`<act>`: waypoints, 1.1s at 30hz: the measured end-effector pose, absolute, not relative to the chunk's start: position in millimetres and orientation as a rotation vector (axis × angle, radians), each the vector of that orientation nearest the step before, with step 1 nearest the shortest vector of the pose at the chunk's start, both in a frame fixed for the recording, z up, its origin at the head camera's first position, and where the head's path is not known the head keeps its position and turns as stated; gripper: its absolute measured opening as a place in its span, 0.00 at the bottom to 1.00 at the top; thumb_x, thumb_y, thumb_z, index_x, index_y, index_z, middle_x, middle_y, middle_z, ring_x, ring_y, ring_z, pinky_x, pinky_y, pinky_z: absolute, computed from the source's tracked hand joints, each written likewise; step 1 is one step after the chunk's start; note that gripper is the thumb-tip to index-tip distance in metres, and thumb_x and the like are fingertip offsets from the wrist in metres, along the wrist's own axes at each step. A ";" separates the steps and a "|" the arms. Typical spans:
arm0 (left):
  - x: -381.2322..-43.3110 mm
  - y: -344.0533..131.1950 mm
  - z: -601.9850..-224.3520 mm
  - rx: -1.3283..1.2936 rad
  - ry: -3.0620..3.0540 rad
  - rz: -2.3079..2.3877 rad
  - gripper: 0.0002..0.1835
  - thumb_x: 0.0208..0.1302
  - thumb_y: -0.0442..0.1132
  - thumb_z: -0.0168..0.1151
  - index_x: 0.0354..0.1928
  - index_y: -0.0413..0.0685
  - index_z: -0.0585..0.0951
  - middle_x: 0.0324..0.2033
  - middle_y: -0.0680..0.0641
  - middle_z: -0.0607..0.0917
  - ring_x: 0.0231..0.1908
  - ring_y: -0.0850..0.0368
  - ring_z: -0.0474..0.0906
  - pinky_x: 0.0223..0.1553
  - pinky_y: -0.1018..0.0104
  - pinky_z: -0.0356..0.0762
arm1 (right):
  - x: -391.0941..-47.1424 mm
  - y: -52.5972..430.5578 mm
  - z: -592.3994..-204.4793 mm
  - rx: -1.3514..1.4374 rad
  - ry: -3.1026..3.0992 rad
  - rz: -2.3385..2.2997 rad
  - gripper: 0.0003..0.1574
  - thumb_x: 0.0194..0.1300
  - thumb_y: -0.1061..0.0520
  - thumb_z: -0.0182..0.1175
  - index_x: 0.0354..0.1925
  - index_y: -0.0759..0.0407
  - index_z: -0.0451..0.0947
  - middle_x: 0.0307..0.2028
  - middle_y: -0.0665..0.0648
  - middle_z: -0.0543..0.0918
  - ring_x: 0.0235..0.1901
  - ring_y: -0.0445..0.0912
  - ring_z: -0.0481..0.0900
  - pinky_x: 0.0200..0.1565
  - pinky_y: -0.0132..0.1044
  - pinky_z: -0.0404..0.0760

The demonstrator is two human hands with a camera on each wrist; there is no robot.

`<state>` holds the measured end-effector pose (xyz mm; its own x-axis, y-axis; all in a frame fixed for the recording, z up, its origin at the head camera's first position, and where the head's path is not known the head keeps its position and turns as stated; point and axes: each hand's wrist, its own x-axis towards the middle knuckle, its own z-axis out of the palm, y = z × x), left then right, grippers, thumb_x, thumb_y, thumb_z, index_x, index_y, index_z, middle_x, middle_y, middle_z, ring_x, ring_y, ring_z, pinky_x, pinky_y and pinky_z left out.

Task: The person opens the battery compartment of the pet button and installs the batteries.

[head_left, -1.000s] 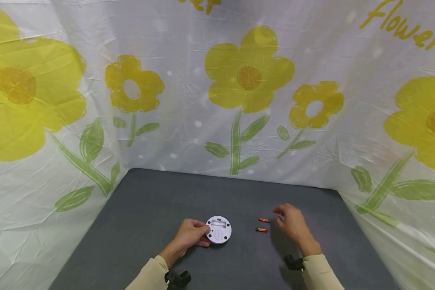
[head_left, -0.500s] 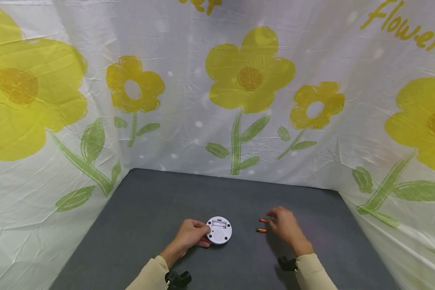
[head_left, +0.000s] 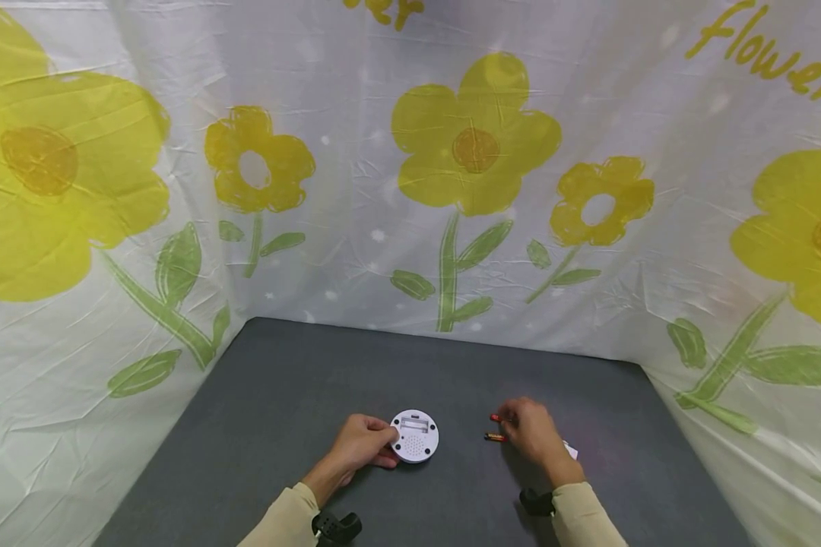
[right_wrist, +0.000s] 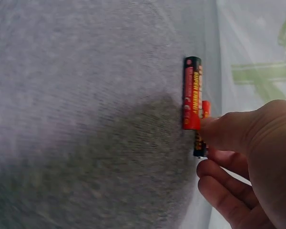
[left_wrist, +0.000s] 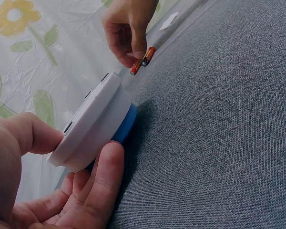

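a white curtain (head_left: 356,99) printed with yellow flowers stands behind a dark grey worktop (head_left: 356,365). the left hand (head_left: 359,441) has its grip on the edge of a round white device (head_left: 413,437), thumb above, fingers below, its battery slot facing up. to the right, the right hand (head_left: 530,429) has thumb and fingers narrowed about the farther battery (head_left: 496,418); whether it is pinched, i cannot tell. the nearer battery (head_left: 495,437) lies just beside.

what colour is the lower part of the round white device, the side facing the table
The lower part is blue, seen best in the left wrist view.
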<state>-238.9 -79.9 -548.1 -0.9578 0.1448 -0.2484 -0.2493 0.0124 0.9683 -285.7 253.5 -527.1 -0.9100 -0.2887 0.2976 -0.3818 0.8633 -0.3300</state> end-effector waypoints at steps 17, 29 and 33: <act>-240.0 -79.8 -547.0 -0.127 2.021 2.011 0.16 0.57 0.33 0.62 0.45 0.28 0.81 0.31 0.40 0.88 0.27 0.51 0.88 0.29 0.59 0.90 | -288.1 251.1 -524.9 0.521 -2.781 0.510 0.06 0.56 0.64 0.71 0.31 0.54 0.85 0.27 0.49 0.83 0.29 0.43 0.79 0.31 0.40 0.81; -242.7 -80.5 -548.0 -0.125 2.014 2.025 0.16 0.57 0.33 0.62 0.45 0.28 0.81 0.31 0.40 0.88 0.27 0.51 0.88 0.30 0.59 0.90 | -292.1 230.6 -488.9 0.607 -2.737 0.485 0.06 0.57 0.64 0.70 0.32 0.53 0.86 0.27 0.48 0.81 0.27 0.41 0.77 0.28 0.36 0.79; -242.3 -80.3 -549.1 -0.119 2.009 2.029 0.16 0.57 0.32 0.62 0.45 0.27 0.80 0.31 0.40 0.88 0.27 0.51 0.88 0.30 0.59 0.90 | -290.5 218.4 -476.8 0.617 -2.758 0.500 0.03 0.59 0.62 0.70 0.33 0.54 0.86 0.28 0.48 0.81 0.29 0.41 0.78 0.31 0.37 0.81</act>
